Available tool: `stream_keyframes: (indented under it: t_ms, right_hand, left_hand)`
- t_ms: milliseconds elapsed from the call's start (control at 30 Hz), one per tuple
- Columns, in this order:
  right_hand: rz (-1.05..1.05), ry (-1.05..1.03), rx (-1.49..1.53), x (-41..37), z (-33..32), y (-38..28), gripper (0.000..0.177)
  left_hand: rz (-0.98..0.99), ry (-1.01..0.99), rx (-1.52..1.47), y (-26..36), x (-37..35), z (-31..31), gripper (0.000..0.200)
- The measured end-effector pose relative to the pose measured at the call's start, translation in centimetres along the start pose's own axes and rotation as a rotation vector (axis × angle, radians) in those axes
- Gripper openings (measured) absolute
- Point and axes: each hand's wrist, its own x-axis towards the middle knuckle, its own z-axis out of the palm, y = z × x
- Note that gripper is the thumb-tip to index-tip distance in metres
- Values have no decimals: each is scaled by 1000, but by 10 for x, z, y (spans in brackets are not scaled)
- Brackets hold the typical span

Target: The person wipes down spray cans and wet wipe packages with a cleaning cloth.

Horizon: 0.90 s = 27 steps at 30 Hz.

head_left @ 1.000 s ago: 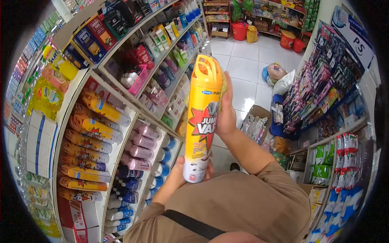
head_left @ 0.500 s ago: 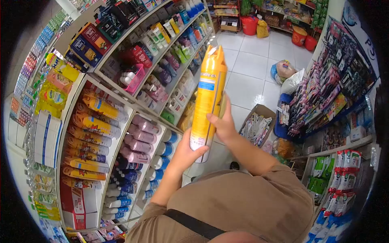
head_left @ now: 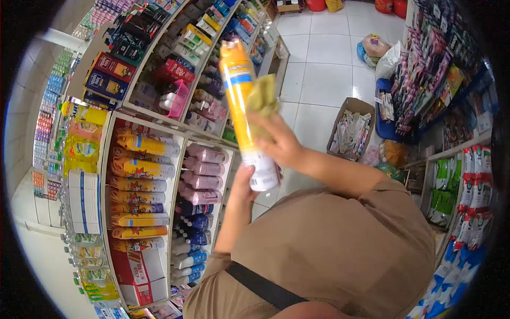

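An orange-yellow spray can (head_left: 237,101) with a white lower end is held up in front of my body, tilted with its top to the upper left. My left hand (head_left: 243,183) is wrapped round the can near its white base. Beside the can's middle, my right hand (head_left: 277,139) grips a yellow-green cloth (head_left: 264,95), which lies against the can's side. Part of the right fingers is hidden by the cloth and slightly blurred. Similar orange cans (head_left: 141,183) lie stacked on the shelf at the left.
Pink bottles (head_left: 204,175) fill the neighbouring shelf section. A pink basket (head_left: 179,98) sits on the upper shelf. On the tiled floor stands a cardboard box (head_left: 350,127) of small packets, with bags (head_left: 389,61) beyond it. Hanging packs (head_left: 425,80) line the right wall.
The can has moved left and now leans further left. The cloth in my right hand has come into clearer view against the can. The whole view has shifted.
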Motion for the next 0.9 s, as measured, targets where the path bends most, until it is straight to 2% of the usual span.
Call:
stream_keyframes:
  t_ms: [67,167,200,233,267,300,333,433,533,667,733,767,867,900]
  right_hand:
    - [-257,-191,-183,-4,5,-11,41]
    - [-281,-232,-124,-4,9,-15,38]
    - [-285,-247,-110,-1,7,-15,39]
    - [-158,-308,-43,3,1,-18,37]
    - [-221,-166,-76,11,-4,-17,38]
    - [-281,-26,-109,22,-11,-15,39]
    - [-338,112,-142,31,-18,-12,40]
    - [-249,387,-116,51,-38,-5,48]
    - [-6,535,734,49,-26,4,55]
    - [149,339,167,-2,7,22,61]
    - [172,215,287,-18,18,22,70]
    - [183,153,348,-22,21,22,74]
    - [105,263,433,15,-1,11,82]
    - [96,278,511,26,-12,2,84]
  left_hand:
    - [74,214,37,17,-1,2,71]
    - [323,327,219,25,11,9,72]
    - [356,283,299,25,10,13,73]
    - [389,237,378,23,6,19,74]
    - [421,192,454,21,2,22,75]
    - [396,161,687,20,-1,14,81]
    - [351,116,746,25,-3,32,85]
    - [411,116,915,14,6,30,80]
    - [405,150,997,17,19,37,79]
    - [499,227,978,19,26,30,80]
    - [552,282,883,19,26,31,81]
    - [548,277,925,23,25,31,88]
    - [768,231,1423,31,20,35,97]
    - [702,210,1381,29,14,42,102]
